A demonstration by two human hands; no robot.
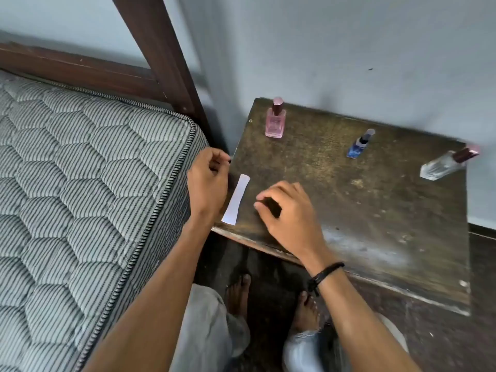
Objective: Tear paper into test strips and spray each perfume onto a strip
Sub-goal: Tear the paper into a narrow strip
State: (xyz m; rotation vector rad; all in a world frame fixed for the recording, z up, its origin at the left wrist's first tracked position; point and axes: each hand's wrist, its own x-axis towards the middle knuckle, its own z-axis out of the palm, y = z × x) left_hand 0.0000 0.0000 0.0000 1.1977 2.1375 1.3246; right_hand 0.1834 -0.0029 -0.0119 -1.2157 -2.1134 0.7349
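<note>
Head view: three perfume bottles on a dark, worn wooden table (375,210), one paper strip, two hands. Pink bottle (275,122) with a dark red cap stands upright at the back left corner; there is a faint mark on its front, too blurred to read. Small blue bottle (359,145) with a dark sprayer and clear cap sits mid-back and leans right in the picture; its label print is not legible. Clear bottle (445,165) with a dark red cap is at the far right edge, blurred and strongly tilted, so I cannot tell if it is standing or lying. The bottles are well apart from each other. The single white paper strip (236,200) lies flat near the table's front left corner, between the two hands and touching neither. Left hand (208,181) is at the table's left edge with fingers curled in and thumb against them; cannot tell whether it pinches anything. Right hand (290,213) hovers over the table just right of the strip, fingers loosely curled downward, nothing in it. One black wristband (324,273) on the right wrist. Striped quilted mattress (80,170) on a dark wooden bed frame (161,57) sits left of the table. Two bare feet (239,294) on the floor below.
</note>
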